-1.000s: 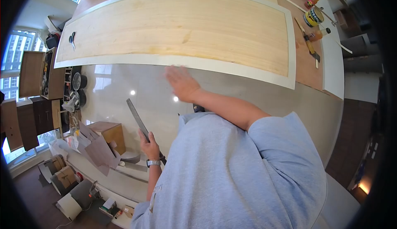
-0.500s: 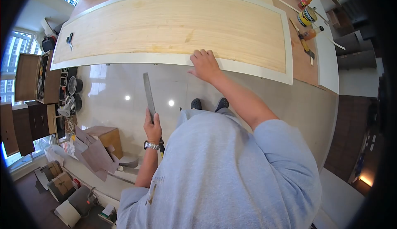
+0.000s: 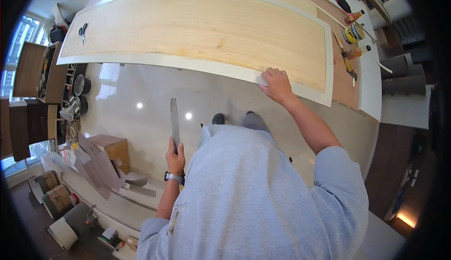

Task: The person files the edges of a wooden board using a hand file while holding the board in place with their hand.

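In my left hand [image 3: 175,159] is a long, flat metal file [image 3: 174,121], its blade pointing up and away from me over the floor. My fingers wrap its lower end, and a metal-band watch sits on that wrist. My right hand [image 3: 277,85] is at the near edge of a long wooden panel [image 3: 188,25] with a white border. Its fingers curl over the top of the white edge, with the thumb at the outer side. A pair of scissors [image 3: 82,33] lies on the panel's left end.
Right of the panel on the bench [image 3: 345,88] are a hammer [image 3: 348,67], a yellow-and-black tin [image 3: 353,33] and two bottles, one an orange bottle [image 3: 359,51]. Buckets [image 3: 81,85] stand at the left. A cardboard box [image 3: 115,152] and paper sheets [image 3: 96,163] are behind left.
My right hand has slid rightward along the panel's near edge. My body and view have shifted and turned slightly. The file stays in my left hand, a little lower in view.
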Demonstrator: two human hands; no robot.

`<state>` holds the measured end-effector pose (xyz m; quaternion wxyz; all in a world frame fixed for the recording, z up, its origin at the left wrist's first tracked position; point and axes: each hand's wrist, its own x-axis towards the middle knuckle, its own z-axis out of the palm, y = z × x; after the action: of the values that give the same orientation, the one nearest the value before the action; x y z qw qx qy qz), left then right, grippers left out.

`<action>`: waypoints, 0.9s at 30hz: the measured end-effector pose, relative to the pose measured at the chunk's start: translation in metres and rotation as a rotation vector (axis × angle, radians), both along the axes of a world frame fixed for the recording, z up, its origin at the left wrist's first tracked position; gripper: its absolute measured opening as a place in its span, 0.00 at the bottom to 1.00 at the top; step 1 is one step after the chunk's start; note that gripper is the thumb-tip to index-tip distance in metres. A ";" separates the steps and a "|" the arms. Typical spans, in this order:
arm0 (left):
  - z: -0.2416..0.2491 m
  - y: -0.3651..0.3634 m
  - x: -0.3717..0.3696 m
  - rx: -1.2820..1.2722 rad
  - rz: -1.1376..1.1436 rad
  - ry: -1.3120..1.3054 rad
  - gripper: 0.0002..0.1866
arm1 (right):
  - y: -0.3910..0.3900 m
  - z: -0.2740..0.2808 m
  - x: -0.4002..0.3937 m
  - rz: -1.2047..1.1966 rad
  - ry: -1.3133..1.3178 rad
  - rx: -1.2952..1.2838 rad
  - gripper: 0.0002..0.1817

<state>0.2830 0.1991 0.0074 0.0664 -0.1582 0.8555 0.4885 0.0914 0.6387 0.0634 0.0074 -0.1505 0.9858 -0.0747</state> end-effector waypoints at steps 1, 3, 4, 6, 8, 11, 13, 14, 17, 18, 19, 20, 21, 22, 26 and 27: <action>-0.004 0.000 0.004 0.015 0.019 -0.004 0.31 | -0.002 -0.001 -0.004 0.019 0.010 -0.020 0.20; -0.007 0.005 0.004 0.039 0.069 0.005 0.31 | -0.014 0.000 -0.023 0.069 0.024 -0.052 0.20; 0.009 0.016 -0.002 0.018 0.101 -0.028 0.31 | -0.028 0.000 -0.033 0.099 0.018 -0.065 0.20; 0.031 0.038 -0.009 -0.027 0.173 -0.027 0.31 | -0.059 -0.002 -0.051 0.154 -0.001 -0.090 0.21; 0.021 0.054 -0.007 -0.080 0.244 0.125 0.30 | -0.093 -0.003 -0.073 0.203 -0.017 -0.112 0.21; 0.017 0.085 0.004 -0.181 0.342 0.282 0.29 | -0.137 -0.006 -0.103 0.289 -0.028 -0.128 0.20; 0.023 0.111 0.014 -0.190 0.426 0.262 0.29 | -0.164 -0.013 -0.123 0.349 -0.016 -0.138 0.20; 0.028 0.126 0.026 -0.163 0.479 0.219 0.29 | -0.177 -0.017 -0.132 0.378 -0.012 -0.143 0.21; 0.056 0.185 0.059 -0.159 0.640 0.070 0.29 | -0.222 -0.014 -0.158 0.433 -0.046 -0.097 0.19; 0.053 0.203 0.078 -0.172 0.691 0.062 0.30 | -0.235 -0.011 -0.169 0.428 -0.057 -0.136 0.19; 0.044 0.220 0.100 -0.179 0.747 0.030 0.30 | -0.249 -0.008 -0.177 0.423 -0.072 -0.175 0.19; 0.033 0.235 0.125 -0.186 0.801 -0.009 0.30 | -0.259 -0.005 -0.182 0.415 -0.094 -0.214 0.18; 0.030 0.251 0.143 -0.164 0.858 0.031 0.30 | -0.263 0.011 -0.188 0.444 -0.185 -0.250 0.18; 0.024 0.270 0.159 -0.131 0.913 0.073 0.30 | -0.262 0.027 -0.198 0.471 -0.273 -0.274 0.18; -0.003 0.328 0.217 -0.002 1.138 0.032 0.30 | -0.240 0.005 -0.214 0.757 -0.243 -0.461 0.18; -0.018 0.337 0.232 -0.037 1.151 0.032 0.30 | -0.227 0.000 -0.209 0.765 -0.188 -0.516 0.17</action>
<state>0.5150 0.5356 -0.0108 -0.2260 -0.5919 0.6410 0.4333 -0.1181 0.4120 0.0636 0.0860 -0.4926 0.8037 -0.3226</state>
